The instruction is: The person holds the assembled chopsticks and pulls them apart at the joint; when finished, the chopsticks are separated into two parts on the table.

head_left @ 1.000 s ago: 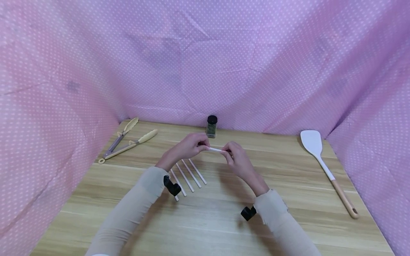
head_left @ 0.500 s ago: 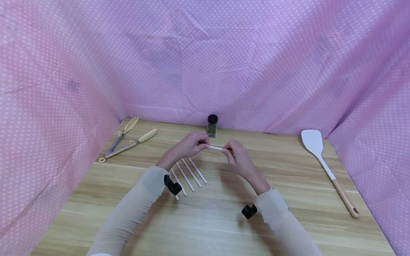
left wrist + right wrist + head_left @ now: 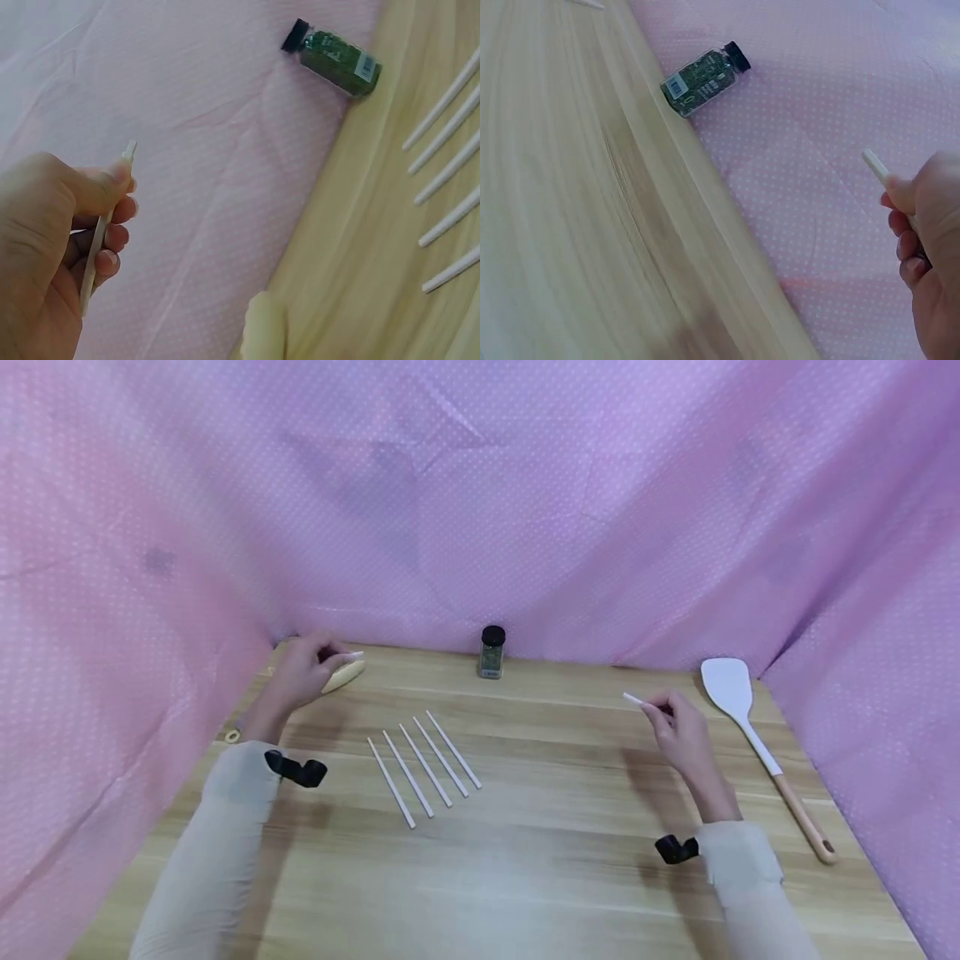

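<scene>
My left hand [image 3: 303,670], raised over the tongs [image 3: 345,677] at the back left, pinches a short piece of white stick [image 3: 97,251] between thumb and fingers. The end of that piece looks narrowed and uneven in the left wrist view. On the right side, my right hand [image 3: 686,735] grips another short white stick piece [image 3: 876,166], one end poking out past the thumb. Several whole white sticks [image 3: 425,766] lie side by side, slanted, on the wooden table [image 3: 525,868] between the hands. Most of the tongs is hidden behind the left hand and wrist.
A small jar of green dried herbs [image 3: 491,653] with a black lid stands at the table's back edge. To the right lies a white spatula [image 3: 763,747] with a wooden handle. Pink dotted cloth [image 3: 510,510] hangs around the back and sides.
Both hands held one white stick between them; now it is in two pieces, one in each hand. The left hand has moved left, the right hand right, uncovering the row of sticks.
</scene>
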`<state>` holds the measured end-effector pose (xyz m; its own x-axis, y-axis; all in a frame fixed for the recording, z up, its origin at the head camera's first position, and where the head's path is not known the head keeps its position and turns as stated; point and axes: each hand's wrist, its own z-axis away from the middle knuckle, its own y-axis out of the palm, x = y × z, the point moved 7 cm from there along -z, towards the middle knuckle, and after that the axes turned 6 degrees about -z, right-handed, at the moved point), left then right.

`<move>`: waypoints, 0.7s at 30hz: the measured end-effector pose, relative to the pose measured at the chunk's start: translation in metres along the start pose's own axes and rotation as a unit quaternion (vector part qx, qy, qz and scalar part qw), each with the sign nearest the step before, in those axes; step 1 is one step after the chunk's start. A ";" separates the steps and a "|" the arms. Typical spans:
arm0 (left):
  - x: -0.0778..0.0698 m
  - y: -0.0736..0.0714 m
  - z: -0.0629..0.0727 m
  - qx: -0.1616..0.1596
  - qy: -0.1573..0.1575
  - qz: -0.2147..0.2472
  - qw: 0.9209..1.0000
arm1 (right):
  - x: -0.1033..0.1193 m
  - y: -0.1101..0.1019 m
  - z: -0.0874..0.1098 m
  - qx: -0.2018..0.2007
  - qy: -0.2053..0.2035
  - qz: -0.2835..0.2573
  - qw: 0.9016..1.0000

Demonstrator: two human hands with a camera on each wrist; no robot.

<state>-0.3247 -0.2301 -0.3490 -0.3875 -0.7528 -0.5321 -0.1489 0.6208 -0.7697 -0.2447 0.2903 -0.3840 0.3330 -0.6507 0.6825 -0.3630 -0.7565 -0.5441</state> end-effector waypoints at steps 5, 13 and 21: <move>-0.008 0.015 -0.008 0.017 0.039 -0.018 0.999 | -0.004 -0.001 -0.007 0.027 -0.010 -0.008 1.000; -0.041 0.066 -0.021 0.065 0.068 -0.005 0.996 | -0.007 0.005 -0.013 0.035 -0.022 0.003 0.999; -0.062 0.127 -0.039 0.163 0.039 0.023 0.986 | -0.011 0.021 -0.023 0.063 -0.061 0.009 0.996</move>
<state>-0.3553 -0.0956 -0.4000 -0.4578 -0.6987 -0.5498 0.1649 0.5410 -0.8247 -0.2759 0.2826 -0.3916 0.4328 -0.6615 0.6125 -0.2610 -0.7423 -0.6172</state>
